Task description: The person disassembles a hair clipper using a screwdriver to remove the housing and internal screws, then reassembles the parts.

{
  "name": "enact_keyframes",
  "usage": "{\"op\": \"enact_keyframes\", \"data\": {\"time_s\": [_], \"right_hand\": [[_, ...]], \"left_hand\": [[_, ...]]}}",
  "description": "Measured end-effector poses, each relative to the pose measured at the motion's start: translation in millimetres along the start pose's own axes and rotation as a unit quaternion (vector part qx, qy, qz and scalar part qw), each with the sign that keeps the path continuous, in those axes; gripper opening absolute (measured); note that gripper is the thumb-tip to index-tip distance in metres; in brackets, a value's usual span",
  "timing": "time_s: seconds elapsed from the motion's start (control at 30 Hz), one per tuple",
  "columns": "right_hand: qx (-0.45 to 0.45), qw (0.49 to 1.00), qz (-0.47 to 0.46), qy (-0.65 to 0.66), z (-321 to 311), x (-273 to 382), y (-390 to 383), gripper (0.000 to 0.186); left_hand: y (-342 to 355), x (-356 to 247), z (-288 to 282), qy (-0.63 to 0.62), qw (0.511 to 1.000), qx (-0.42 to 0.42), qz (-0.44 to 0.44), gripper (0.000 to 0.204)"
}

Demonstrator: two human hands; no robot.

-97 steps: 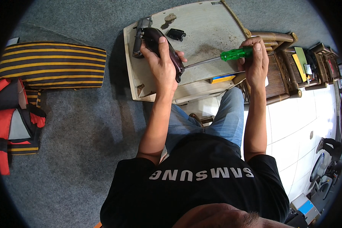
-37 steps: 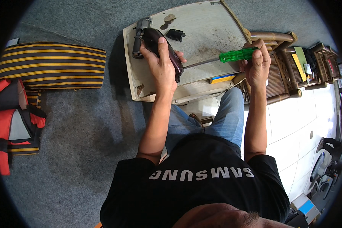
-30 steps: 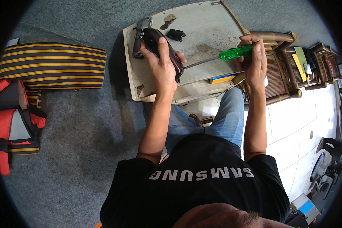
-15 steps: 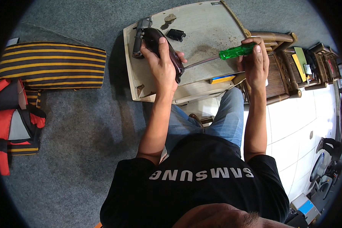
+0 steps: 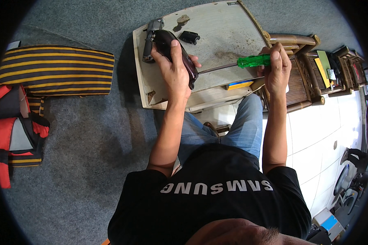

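Observation:
My left hand [image 5: 177,73] is wrapped round a dark maroon hair clipper [image 5: 166,38], thumb on top, its narrow end pointing toward me. In my right hand [image 5: 277,71] is a screwdriver [image 5: 253,61] with a clear green handle, pinched near the handle's end. Its metal shaft runs left and its tip meets the clipper near the narrow end; the exact contact spot is too small to make out. A grey device [image 5: 149,48] lies beside the clipper on the table, partly hidden by it. Beyond my left hand is a small black plastic piece [image 5: 189,38].
The pale, stained tabletop [image 5: 216,24] has an open shelf below, holding a blue and yellow box [image 5: 239,85]. Bamboo furniture [image 5: 296,83] stands close on the right. A striped cushion [image 5: 57,69] and red-and-black cloth [image 5: 4,134] lie at left on the grey carpet [image 5: 81,143].
The screwdriver's handle has dropped slightly toward me at its right end, so it lies more level. My right fingers have turned round the handle. My left hand and the clipper stay put.

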State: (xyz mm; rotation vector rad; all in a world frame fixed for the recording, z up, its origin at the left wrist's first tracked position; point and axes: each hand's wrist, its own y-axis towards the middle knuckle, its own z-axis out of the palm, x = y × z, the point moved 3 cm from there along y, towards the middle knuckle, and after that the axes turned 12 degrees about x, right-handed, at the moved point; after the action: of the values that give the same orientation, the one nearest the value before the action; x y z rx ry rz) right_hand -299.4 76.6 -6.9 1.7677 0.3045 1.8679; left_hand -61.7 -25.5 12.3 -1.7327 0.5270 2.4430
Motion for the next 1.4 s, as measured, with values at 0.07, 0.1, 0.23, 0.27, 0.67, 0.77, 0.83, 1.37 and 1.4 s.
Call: {"op": "enact_keyframes", "data": {"time_s": [0.07,0.1,0.23,0.27,0.67,0.77,0.83,1.37,1.4], "right_hand": [[-0.006,1.000,0.020,-0.011,1,1,2,0.034],[-0.009,0.999,0.030,-0.016,3,2,4,0.033],[-0.038,0.997,0.008,-0.072,11,10,7,0.030],[-0.033,0.997,0.011,-0.070,10,8,5,0.030],[-0.007,0.999,0.036,-0.004,9,9,4,0.028],[0.000,1.000,0.027,-0.012,7,7,2,0.028],[0.004,1.000,0.022,-0.001,6,5,2,0.029],[0.045,0.985,-0.005,0.166,9,6,9,0.032],[0.010,0.990,0.017,0.138,10,5,8,0.032]], "left_hand": [[0,-1,0,0.002,1.000,0.000,0.002,0.044],[0,-1,0,0.002,1.000,0.000,0.002,0.044],[-1,-1,1,-0.002,1.000,-0.003,0.000,0.043],[-1,-2,1,-0.002,1.000,-0.004,0.001,0.043],[0,0,0,-0.006,1.000,-0.005,0.000,0.044],[0,1,-1,-0.005,1.000,-0.003,-0.001,0.045],[0,0,0,-0.006,1.000,-0.002,0.001,0.046],[0,1,-2,-0.012,1.000,0.008,-0.009,0.062],[1,2,-2,-0.012,1.000,0.007,-0.011,0.062]]}}
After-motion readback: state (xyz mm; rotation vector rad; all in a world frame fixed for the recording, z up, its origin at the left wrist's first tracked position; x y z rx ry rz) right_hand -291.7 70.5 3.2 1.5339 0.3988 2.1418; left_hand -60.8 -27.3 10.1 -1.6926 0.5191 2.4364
